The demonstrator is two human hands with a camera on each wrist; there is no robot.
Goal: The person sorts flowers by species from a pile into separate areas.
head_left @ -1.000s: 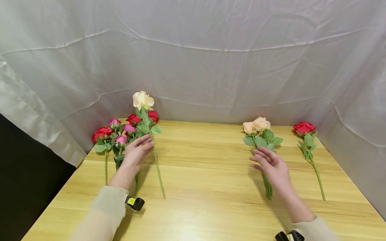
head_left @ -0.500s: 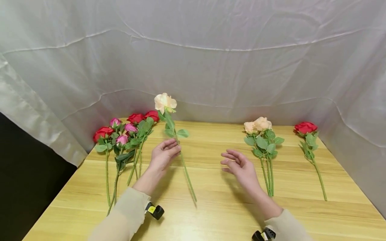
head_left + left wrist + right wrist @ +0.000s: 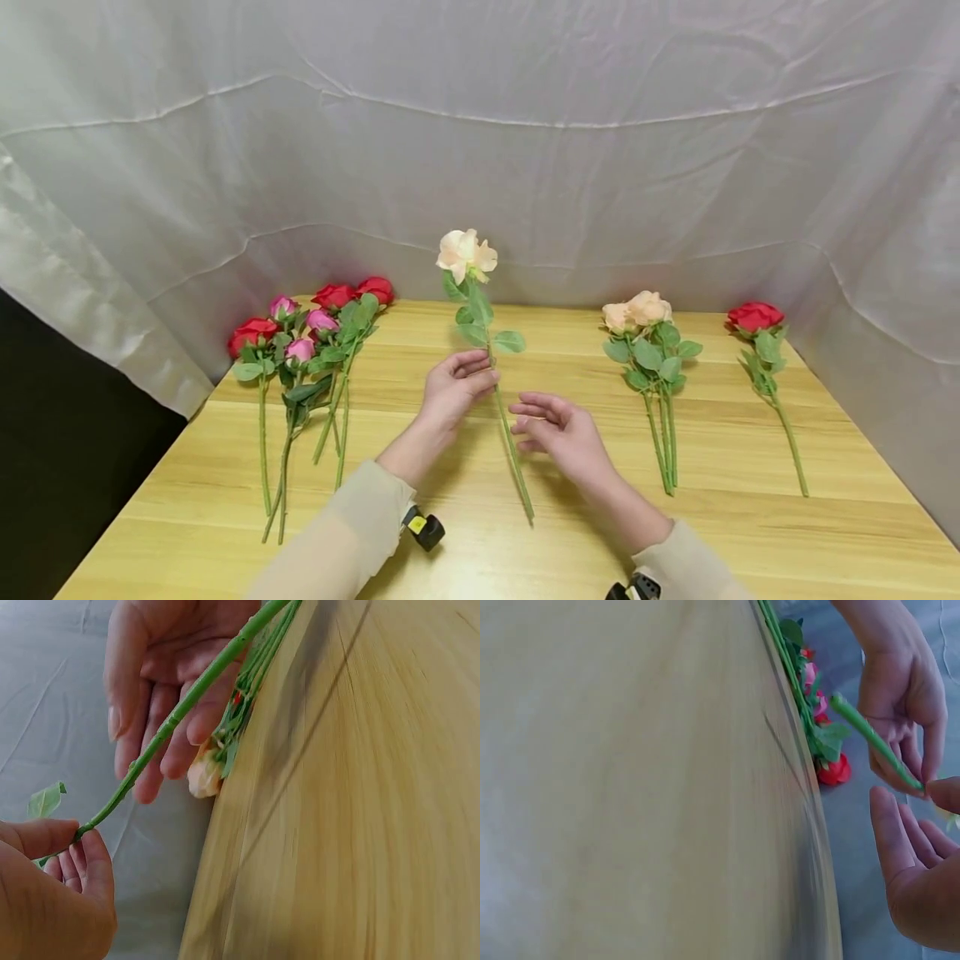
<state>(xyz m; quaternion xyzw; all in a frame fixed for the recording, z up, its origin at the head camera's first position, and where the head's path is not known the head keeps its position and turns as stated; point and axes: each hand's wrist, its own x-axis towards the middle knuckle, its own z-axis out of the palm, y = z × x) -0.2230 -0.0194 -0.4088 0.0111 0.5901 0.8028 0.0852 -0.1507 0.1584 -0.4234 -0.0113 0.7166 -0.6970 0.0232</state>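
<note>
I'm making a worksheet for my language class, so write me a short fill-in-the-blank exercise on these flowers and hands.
1. The left hand pinches the cream rose by its ____.
2. The lone rose lying farthest right is ____.
3. The three small buds at left are ____.

Missing words: stem; red; pink.

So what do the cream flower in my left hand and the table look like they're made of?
Cream bloom: probably fabric; it looks matte, thin and softly ruffled.
Stem: likely molded plastic, given the even green, slight sheen and small nubs.
Table: striped grain and soft shine; real wood or laminate, I can't tell.
</note>
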